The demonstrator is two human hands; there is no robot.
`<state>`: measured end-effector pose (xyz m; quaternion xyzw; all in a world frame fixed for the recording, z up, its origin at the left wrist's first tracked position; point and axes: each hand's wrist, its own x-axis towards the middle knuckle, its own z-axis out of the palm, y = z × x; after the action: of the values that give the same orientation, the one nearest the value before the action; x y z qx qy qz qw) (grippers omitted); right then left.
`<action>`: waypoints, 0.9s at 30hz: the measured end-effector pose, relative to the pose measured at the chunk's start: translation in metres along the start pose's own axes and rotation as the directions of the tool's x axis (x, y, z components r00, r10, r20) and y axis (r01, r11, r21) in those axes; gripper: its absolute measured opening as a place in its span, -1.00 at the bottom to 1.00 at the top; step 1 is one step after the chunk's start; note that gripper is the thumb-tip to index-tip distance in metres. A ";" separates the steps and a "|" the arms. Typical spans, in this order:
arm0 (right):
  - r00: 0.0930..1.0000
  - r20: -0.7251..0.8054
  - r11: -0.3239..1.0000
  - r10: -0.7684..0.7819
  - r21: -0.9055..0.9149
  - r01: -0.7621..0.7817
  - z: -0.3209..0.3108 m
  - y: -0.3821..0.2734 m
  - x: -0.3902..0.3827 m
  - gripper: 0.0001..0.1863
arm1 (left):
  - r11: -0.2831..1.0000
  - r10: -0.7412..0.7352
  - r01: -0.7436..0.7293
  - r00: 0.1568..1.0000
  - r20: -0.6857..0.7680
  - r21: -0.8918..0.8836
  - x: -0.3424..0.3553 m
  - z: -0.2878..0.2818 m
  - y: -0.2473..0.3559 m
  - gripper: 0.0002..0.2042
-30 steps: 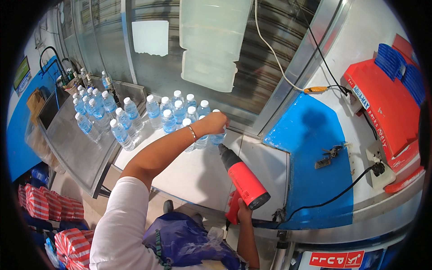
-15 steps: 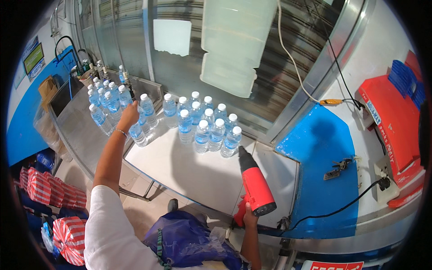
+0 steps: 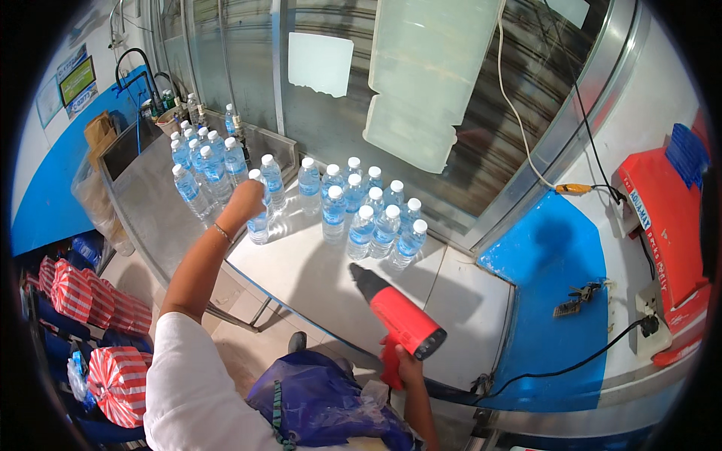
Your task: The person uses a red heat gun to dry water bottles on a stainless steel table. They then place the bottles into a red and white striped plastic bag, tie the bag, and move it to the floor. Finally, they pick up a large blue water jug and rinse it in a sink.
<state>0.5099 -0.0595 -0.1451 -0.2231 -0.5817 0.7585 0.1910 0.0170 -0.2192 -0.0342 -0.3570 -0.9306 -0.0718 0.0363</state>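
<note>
At the left end of the white tabletop (image 3: 301,259), my left hand (image 3: 247,201) is closed round the upper part of a clear water bottle (image 3: 258,229) with a blue label and white cap. The bottle stands about upright. My right hand (image 3: 410,368) grips the handle of a red heat gun (image 3: 406,319). Its dark nozzle points up and left toward the table, apart from any bottle. Several capped bottles (image 3: 361,233) stand grouped just beyond the nozzle. More bottles (image 3: 214,173) stand past my left hand on a metal counter (image 3: 147,210).
A glazed metal partition (image 3: 316,135) runs behind the bottles. The gun's black cord (image 3: 556,372) leads to a wall outlet (image 3: 648,316) at the right, below a red box (image 3: 669,218). Red-and-white striped bundles (image 3: 116,383) lie at lower left. A cable clutter hangs above the right wall.
The heat gun has swung left, its nozzle now away from the right-hand bottles. The bottle at my left hand stands straighter. The whole view has shifted slightly.
</note>
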 end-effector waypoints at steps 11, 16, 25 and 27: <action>1.000 0.014 0.997 -0.018 0.077 0.017 0.015 -0.028 0.000 -0.36 | 0.517 0.821 -0.653 0.562 0.103 -0.553 -0.010 -0.025 0.136 -0.75; 0.991 -0.119 0.989 -0.056 0.128 0.071 -0.009 -0.032 -0.021 -0.35 | 0.427 0.878 -0.677 0.469 0.095 -0.600 -0.001 -0.016 0.190 -0.74; 0.950 -0.254 0.970 -0.183 0.112 0.217 -0.015 -0.027 -0.024 -0.34 | 0.553 0.776 -0.726 0.628 -0.065 -0.409 0.017 0.012 0.253 -0.77; 0.948 -0.254 0.964 -0.192 0.133 0.231 -0.011 -0.018 -0.024 -0.35 | 0.591 0.733 -0.702 0.673 -0.100 -0.397 0.013 0.017 0.264 -0.76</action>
<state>0.5365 -0.0595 -0.1272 -0.2325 -0.5119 0.7458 0.3574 0.1839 -0.0145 -0.0214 -0.7030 -0.6721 -0.2279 -0.0467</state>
